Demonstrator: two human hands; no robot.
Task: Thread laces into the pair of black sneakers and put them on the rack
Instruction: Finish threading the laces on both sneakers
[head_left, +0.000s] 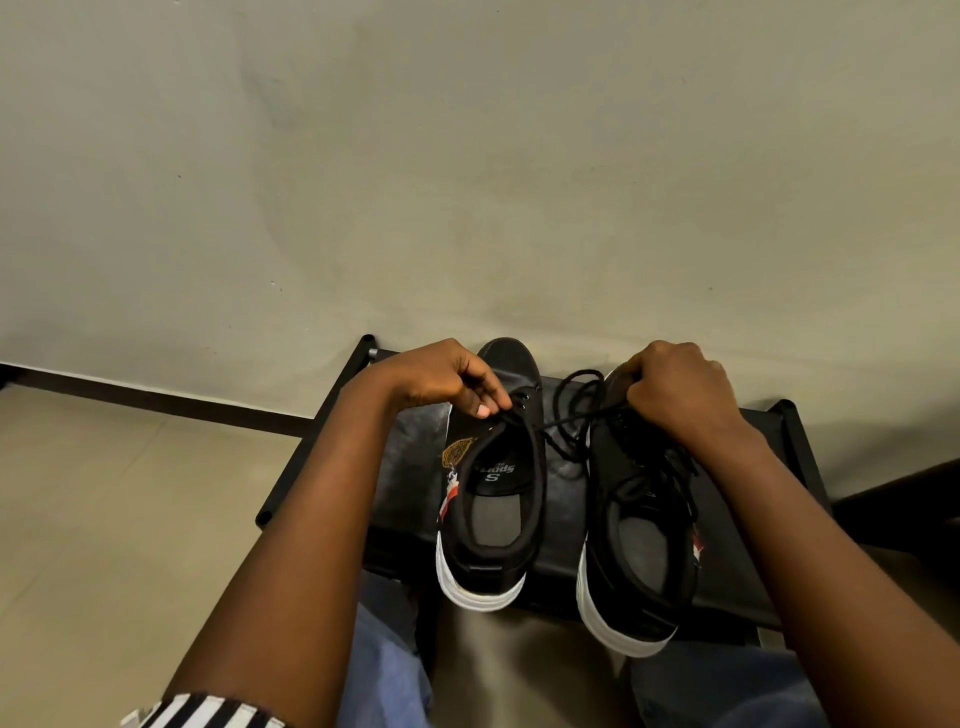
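Striped sleeve (208, 712), left hand (436, 376) pinching lace (566, 415), right hand (675, 387) gripping lace, sneakers (491, 499) on rack (784, 447)

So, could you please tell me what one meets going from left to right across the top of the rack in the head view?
Rack's left edge → left hand, pinching the lace → left sneaker → loose black lace → right hand, gripping the lace's other part → rack's right corner.

Matt blk cloth sneakers (491, 483), glossy wht rubber soles (480, 592).
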